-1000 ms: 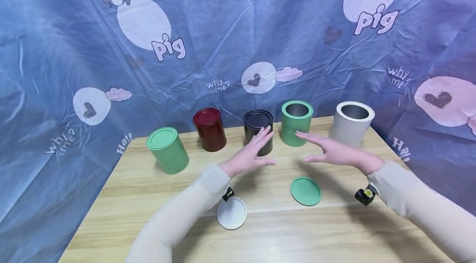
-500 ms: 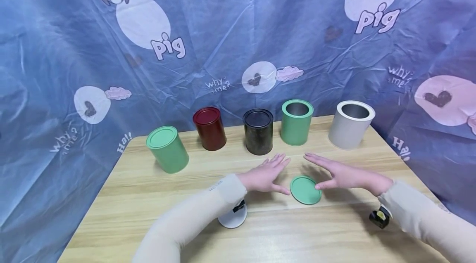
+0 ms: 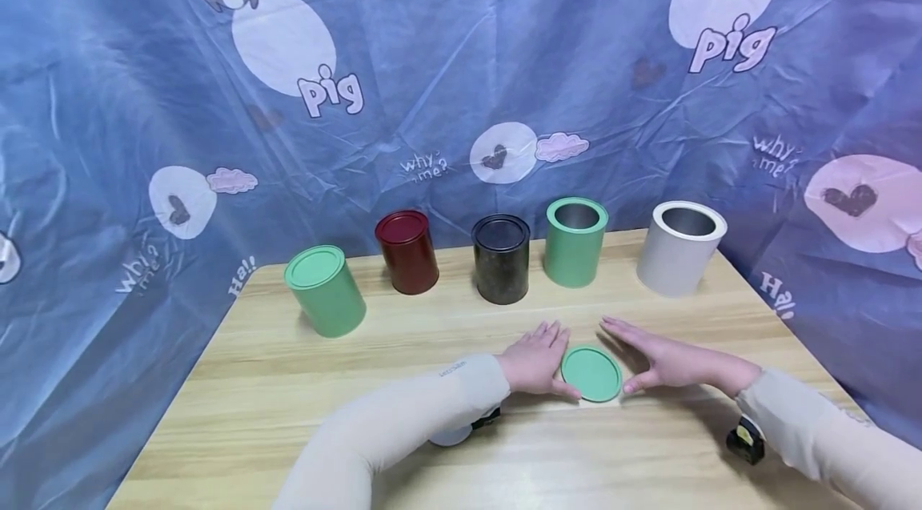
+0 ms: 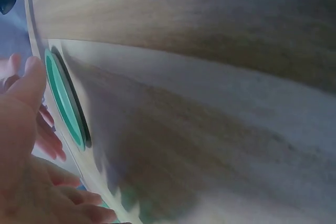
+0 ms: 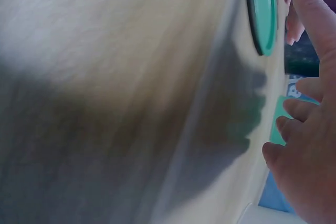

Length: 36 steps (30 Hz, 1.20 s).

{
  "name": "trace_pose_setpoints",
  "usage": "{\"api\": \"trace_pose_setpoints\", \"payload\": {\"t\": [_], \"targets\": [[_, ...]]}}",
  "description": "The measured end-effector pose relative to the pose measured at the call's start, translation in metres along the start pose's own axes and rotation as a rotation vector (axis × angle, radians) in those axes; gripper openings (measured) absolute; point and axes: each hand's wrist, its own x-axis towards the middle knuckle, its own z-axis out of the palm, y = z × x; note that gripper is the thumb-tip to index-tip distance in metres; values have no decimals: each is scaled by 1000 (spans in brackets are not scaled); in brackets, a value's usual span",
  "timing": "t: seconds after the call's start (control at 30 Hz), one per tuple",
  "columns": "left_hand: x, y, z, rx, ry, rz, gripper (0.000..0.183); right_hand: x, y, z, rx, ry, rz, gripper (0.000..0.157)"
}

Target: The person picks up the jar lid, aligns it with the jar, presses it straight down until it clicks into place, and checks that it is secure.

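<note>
A round green lid (image 3: 591,374) lies flat on the wooden table between the two hands. My left hand (image 3: 536,360) is at its left side, fingers extended and thumb tip right at the lid's near left edge. On the other side my right hand (image 3: 666,358) has its fingers spread, the thumb close to the lid's right edge. In the left wrist view the lid (image 4: 65,100) shows its raised rim, with the left thumb near it. The right wrist view has the lid (image 5: 262,11) at the top, beyond the right hand's (image 5: 310,135) fingers. Neither hand holds anything.
Along the back stand a lidded green can (image 3: 326,292), a dark red can (image 3: 408,254), a black can (image 3: 502,262), an open green can (image 3: 575,246) and an open white can (image 3: 680,250). A white lid (image 3: 450,437) is partly hidden under the left forearm. A blue printed curtain (image 3: 418,54) hangs behind.
Both hands have come down and back from near the cans to either side of the green lid. The left forearm now covers much of the white lid. The cans have not moved.
</note>
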Motion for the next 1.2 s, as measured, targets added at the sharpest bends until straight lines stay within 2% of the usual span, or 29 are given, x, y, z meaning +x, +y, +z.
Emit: {"api": "trace_pose_setpoints", "payload": {"t": [0.2,0.47,0.67,0.93,1.2], "targets": [[2,2,0,26,-31,-25,101,-3,3,6,-4,6,23,96],[4,1,7,67,-36,-45,97,-1,2,17,-95,51,14,91],[6,4,5,65,-37,-51,91,-1,1,19,-66,33,59,94],[4,9,3,59,-42,-41,88,0,2,22,-92,59,25,89],[8,7,5,46,-32,-25,84,-1,-2,22,-71,55,98,83]]}}
